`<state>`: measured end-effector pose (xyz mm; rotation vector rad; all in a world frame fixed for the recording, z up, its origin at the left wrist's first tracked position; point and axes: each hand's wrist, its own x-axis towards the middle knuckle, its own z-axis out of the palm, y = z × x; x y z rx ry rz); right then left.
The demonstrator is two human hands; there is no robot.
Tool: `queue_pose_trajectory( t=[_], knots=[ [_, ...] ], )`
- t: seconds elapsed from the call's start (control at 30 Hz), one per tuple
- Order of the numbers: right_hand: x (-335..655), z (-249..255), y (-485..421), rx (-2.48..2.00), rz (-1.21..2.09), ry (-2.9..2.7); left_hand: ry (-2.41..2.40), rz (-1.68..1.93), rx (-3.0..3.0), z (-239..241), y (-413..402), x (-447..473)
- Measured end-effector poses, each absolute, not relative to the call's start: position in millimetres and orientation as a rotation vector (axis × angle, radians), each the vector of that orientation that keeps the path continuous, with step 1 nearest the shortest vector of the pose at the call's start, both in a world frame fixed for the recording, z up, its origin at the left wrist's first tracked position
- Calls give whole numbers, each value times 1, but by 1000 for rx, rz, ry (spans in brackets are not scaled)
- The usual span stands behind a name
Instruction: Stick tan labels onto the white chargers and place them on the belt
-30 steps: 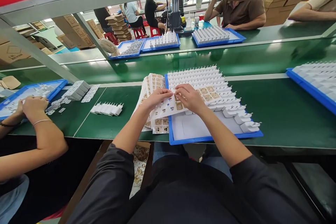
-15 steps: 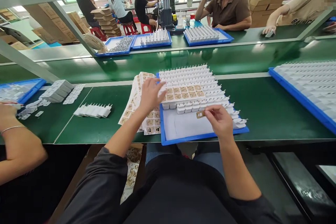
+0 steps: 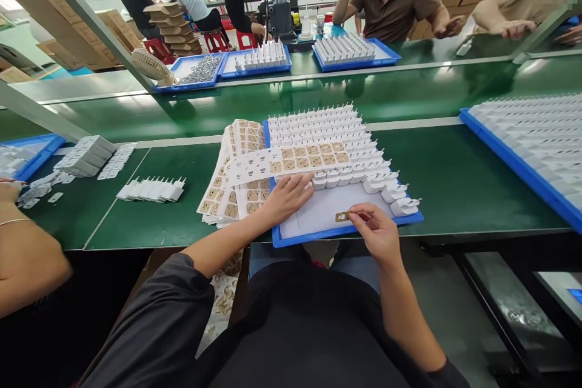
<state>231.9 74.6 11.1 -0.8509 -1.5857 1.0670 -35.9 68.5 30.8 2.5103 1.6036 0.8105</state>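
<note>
My right hand (image 3: pixel 375 233) pinches a small brown sticker (image 3: pixel 341 216) with cut-outs, held above the front of a blue tray (image 3: pixel 318 235). My left hand (image 3: pixel 291 197) lies palm down with its fingers stretched out, at the left end of the front row of white plug adapters (image 3: pixel 334 177). Whether its fingertips touch an adapter is hidden. The adapters stand in rows in the tray, prongs up. A white sheet of brown stickers (image 3: pixel 313 156) lies across them and reaches left over a stack of similar sheets (image 3: pixel 218 194).
Left of the stack, a short row of white adapters (image 3: pixel 152 190) lies on the green bench. Further left are piled white plates (image 3: pixel 86 154) and a co-worker's arm (image 3: pixel 31 248). Another blue tray of adapters (image 3: pixel 522 157) stands at right. Across the bench, two people sit behind more trays (image 3: pixel 348 51).
My left hand has moved from the sticker sheet down and right to the front row. My right hand has lowered slightly with the sticker. Across the bench, a co-worker's hand has lifted off a white part.
</note>
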Motion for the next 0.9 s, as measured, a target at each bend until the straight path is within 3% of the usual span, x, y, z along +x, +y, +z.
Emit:
queue_pose_trajectory(
  t=[0.17, 0.37, 0.7, 0.9],
  knots=[
    [219, 15, 67, -804, 1155, -1558, 1589, 1059, 1838, 37, 41, -39],
    [185, 41, 45, -561, 1437, -1587, 1190, 1441, 1095, 28, -2, -14],
    [175, 53, 29, -552, 1565, -1565, 1387, 1376, 1463, 20, -19, -9],
    [171, 55, 34, -783, 1427, -1336, 1356, 1509, 1592, 21, -21, -3]
  ],
)
